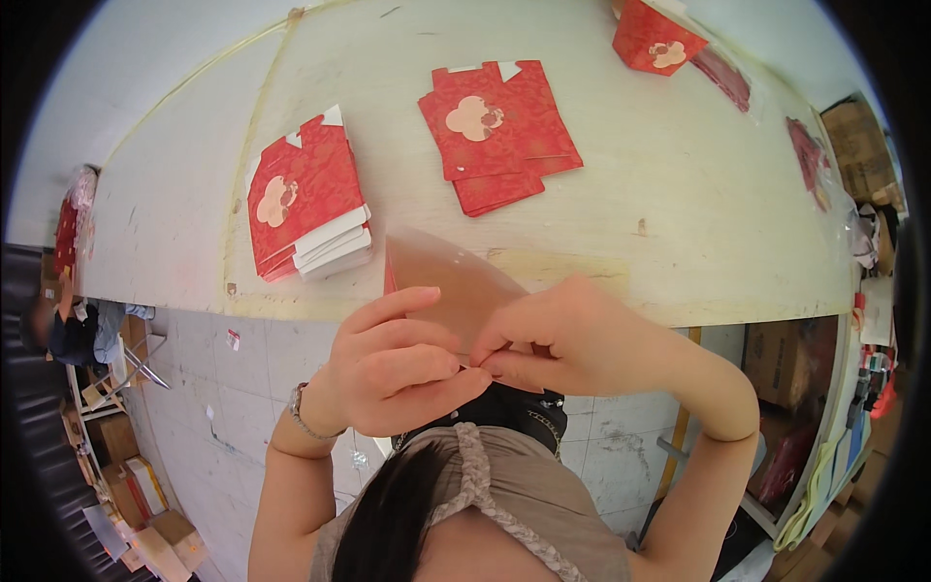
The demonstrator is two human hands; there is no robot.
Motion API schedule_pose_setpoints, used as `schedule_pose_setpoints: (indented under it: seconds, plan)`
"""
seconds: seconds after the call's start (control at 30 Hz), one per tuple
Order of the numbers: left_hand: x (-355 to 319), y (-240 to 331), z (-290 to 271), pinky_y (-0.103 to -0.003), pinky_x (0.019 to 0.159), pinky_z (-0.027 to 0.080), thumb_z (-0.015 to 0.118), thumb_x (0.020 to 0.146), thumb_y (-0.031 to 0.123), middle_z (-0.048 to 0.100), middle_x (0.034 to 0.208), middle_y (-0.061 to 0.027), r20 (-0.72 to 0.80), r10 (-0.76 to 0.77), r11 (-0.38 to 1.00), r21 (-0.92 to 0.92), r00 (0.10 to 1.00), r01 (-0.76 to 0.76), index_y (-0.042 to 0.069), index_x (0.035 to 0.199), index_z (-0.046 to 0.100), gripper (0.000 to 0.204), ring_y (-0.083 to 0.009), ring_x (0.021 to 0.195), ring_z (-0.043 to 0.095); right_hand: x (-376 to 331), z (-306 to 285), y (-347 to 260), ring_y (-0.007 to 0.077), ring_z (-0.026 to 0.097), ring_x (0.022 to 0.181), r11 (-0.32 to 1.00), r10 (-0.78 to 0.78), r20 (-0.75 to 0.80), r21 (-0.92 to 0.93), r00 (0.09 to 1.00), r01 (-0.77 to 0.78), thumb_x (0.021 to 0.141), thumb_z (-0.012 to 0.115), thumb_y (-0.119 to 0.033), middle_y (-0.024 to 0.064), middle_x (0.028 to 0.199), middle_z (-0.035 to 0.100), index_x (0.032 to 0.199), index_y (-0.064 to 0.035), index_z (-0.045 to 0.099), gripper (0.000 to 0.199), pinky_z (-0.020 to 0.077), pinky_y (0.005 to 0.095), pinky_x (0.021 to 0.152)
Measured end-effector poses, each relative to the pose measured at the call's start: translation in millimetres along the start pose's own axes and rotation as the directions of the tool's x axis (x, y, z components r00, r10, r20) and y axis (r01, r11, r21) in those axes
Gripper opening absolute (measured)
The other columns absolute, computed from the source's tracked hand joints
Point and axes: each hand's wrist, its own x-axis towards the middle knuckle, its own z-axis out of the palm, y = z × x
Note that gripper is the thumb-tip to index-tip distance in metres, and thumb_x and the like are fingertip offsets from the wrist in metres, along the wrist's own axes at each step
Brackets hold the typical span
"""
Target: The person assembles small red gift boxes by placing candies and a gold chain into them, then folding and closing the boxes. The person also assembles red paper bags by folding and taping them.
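Observation:
My left hand (398,369) and my right hand (572,339) meet in front of the table's near edge. The fingertips of both are pinched together and almost touch. What lies between them is too small and hidden to make out. Just beyond and partly under the fingers is a smooth brownish sheet (456,274) with a red left edge, reaching over the table edge. Farther off on the table, a stack of red folded cartons (315,199) with white flaps lies to the left. A smaller pile of flat red cartons (499,126) lies in the middle.
A standing red box (656,41) is at the far right of the pale table (621,165), beside red items in clear plastic (722,78). Brown cardboard boxes (776,359) sit under the right side. At far left, another person (78,335) is near shelving with cartons.

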Motion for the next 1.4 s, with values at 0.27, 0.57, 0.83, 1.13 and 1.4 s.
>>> schedule_pose_setpoints:
  seconds: [0.27,0.57,0.83,1.13,1.4]
  plan:
    - [11.2,-15.0,5.7,-0.038,0.082,0.048,0.071,0.067,0.001,0.063,0.079,-0.0013,0.106,0.028,0.981,0.186,0.994,-0.047,0.007,0.079,0.064,0.015,-0.0189,0.07,0.058,-11.4,-2.8,22.0,0.0141,0.057,0.055,0.983,0.022,-0.266,0.181,0.964,0.027,0.076,0.057,-0.004,0.0045,0.068,0.059,0.083,-0.007,0.059,0.007,0.0443,0.0286,0.05]
    - [155.5,-166.3,-21.8,-0.034,0.079,0.047,0.066,0.077,0.001,0.063,0.098,-0.0086,-0.461,0.063,0.919,0.373,0.885,0.129,0.004,0.099,0.063,0.023,-0.0251,0.092,0.06,60.4,-94.3,157.3,0.0259,0.063,0.087,0.801,0.175,-0.881,-0.131,0.439,-0.584,0.083,0.058,-0.047,0.0113,0.087,0.066,0.088,-0.0011,0.061,0.046,0.0488,0.0346,0.073]
    - [99.4,-163.8,34.5,-0.033,0.093,0.043,0.063,0.084,0.012,0.061,0.113,-0.0092,-0.119,-0.378,0.893,0.215,0.918,0.395,0.004,0.107,0.062,0.024,-0.0255,0.109,0.056,73.6,-107.3,188.8,0.0245,0.064,0.084,0.751,0.438,-0.767,0.026,0.468,-0.66,0.069,0.075,-0.033,0.0105,0.088,0.066,0.092,-0.004,0.06,0.04,0.0502,0.0361,0.071]
    - [73.3,-102.0,35.6,-0.04,0.097,0.041,0.062,0.086,0.015,0.028,0.142,-0.0205,-0.152,-0.765,0.588,-0.562,0.626,0.582,0.003,0.143,0.013,0.076,-0.0293,0.128,0.037,15.4,-23.8,90.2,0.0197,0.057,0.06,0.964,0.088,-0.745,-0.104,0.661,-0.247,0.078,0.067,-0.004,0.0099,0.079,0.064,0.088,0.0,0.061,0.013,0.0464,0.0301,0.056]
    - [0.8,-81.9,42.4,-0.034,0.096,0.044,0.065,0.081,0.042,0.047,0.132,-0.0115,0.11,-0.591,0.082,-0.977,0.799,0.195,0.003,0.143,0.024,0.084,-0.0213,0.119,0.048,7.6,11.7,21.0,0.0326,0.055,0.101,0.828,-0.337,-0.323,-0.549,0.884,0.114,0.064,0.082,-0.019,0.0147,0.121,0.054,0.11,-0.0037,0.063,0.052,0.0486,0.0374,0.079]
